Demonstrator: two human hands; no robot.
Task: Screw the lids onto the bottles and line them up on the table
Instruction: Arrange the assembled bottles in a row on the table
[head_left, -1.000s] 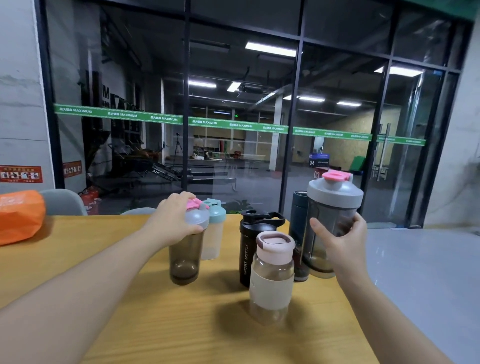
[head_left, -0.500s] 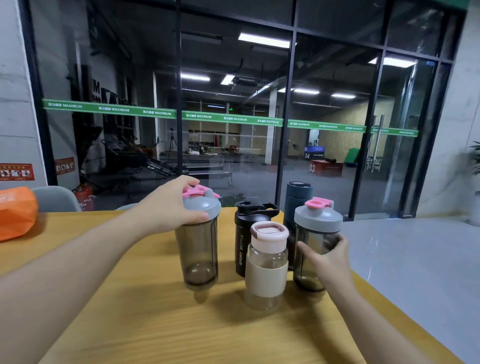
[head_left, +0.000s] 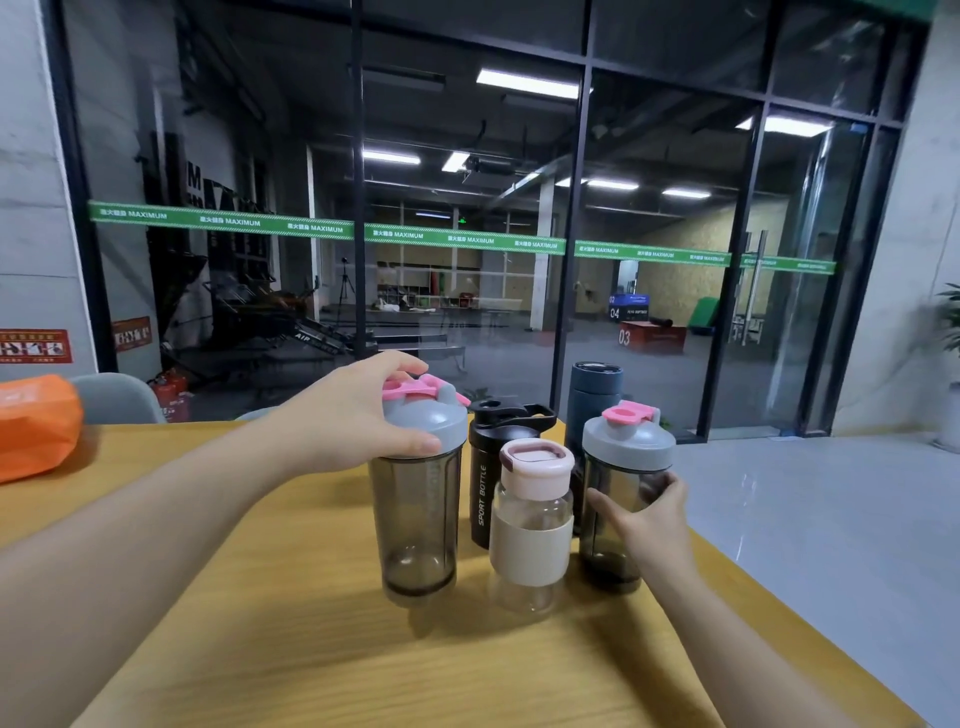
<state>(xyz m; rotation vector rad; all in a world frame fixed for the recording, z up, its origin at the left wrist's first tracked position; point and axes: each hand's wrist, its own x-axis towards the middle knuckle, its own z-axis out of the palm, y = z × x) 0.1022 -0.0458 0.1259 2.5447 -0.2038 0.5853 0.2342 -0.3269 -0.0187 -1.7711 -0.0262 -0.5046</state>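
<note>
- Left hand (head_left: 358, 415): fingers curled over the grey lid (head_left: 423, 421) of the left smoky shaker bottle (head_left: 415, 525), centre of the frame; whether its base touches the wooden table (head_left: 208, 623) cannot be told.
- Right hand (head_left: 652, 512): fingers wrapped round the body of the right smoky shaker bottle (head_left: 621, 519), right of centre, standing on the table.
- Clear bottle with pink lid (head_left: 530, 525): upright between both shakers.
- Black sport bottle (head_left: 491, 467) and dark blue bottle (head_left: 595, 400): upright behind them.

Two smoky grey shakers (head_left: 418, 525) (head_left: 618, 525) with grey lids and pink caps; black bottle (head_left: 488, 467) with white lettering; clear bottle (head_left: 530, 540) with cream sleeve and pale pink lid; dark blue flask (head_left: 595, 395); yellow wood-grain surface (head_left: 311, 649); orange bag (head_left: 36, 426).
</note>
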